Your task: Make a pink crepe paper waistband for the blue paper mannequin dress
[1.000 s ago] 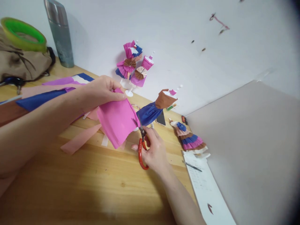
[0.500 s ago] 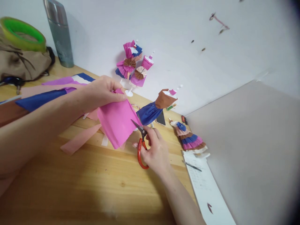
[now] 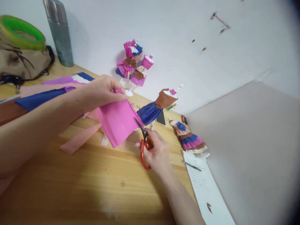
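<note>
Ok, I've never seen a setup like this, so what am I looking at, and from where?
There's no machine: these are a person's two bare hands. Every picture comes from one head-worn camera looking forward and down. The left hand pinches the upper end of a pink sheet. The right hand holds red-handled scissors, blades at the sheet's right edge. On the wooden table, coloured sheets lie at left, near a bottle; white paper with a pen lies at right.

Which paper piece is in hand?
The pink sheet, pinched in the left hand, with the right hand holding scissors at its edge. The long peach strip and blue pieces lie ungripped on the table.
</note>
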